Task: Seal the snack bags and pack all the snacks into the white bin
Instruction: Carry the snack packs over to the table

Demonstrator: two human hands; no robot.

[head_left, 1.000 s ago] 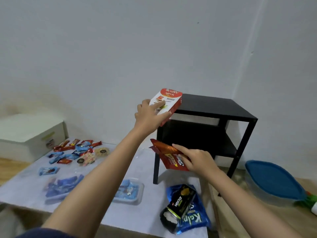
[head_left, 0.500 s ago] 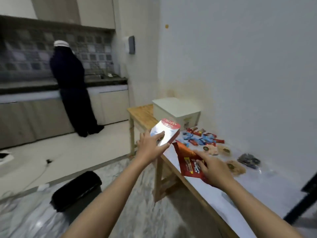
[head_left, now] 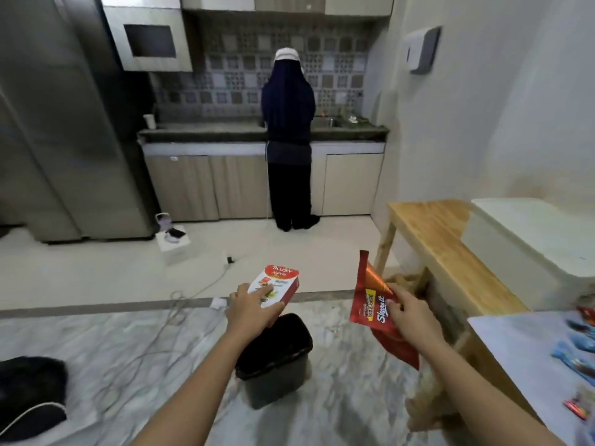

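Head view: Astor box [head_left: 277,284] is held in left grip [head_left: 254,309], fingers curled round it, over black trash bin [head_left: 277,355]. Red snack bag [head_left: 370,305] is pinched by right grip [head_left: 410,318], nr wooden counter [head_left: 431,233] w/ white bin [head_left: 528,226] on it.

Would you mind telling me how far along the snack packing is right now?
Nothing visibly packed yet. In hand: the left hand holds a snack box, the right hand grips a red snack bag. Left: both, plus the loose snacks on the table, must go into the white bin.
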